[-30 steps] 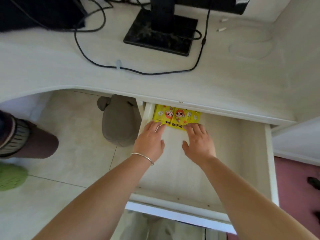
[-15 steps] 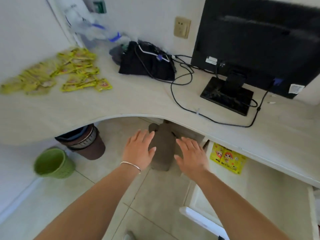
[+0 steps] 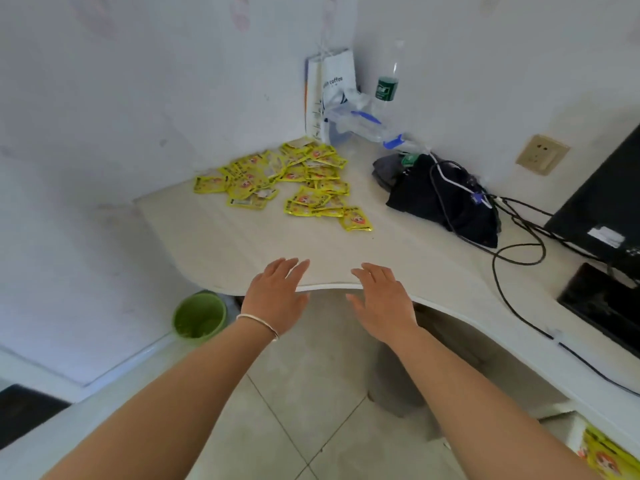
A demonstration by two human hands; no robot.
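The pale corner desk (image 3: 242,244) carried a heap of yellow packets (image 3: 287,181) ahead of both hands. The left hand (image 3: 277,296) and right hand (image 3: 384,303), flat-fingered and empty, had left the stored packets (image 3: 602,452) far to the right, probably to fetch more.

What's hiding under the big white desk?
A green bucket stands on the tiled floor by the wall, and a grey thing sits further right. The desk top, the left hand and the right hand cover whatever lies further back.
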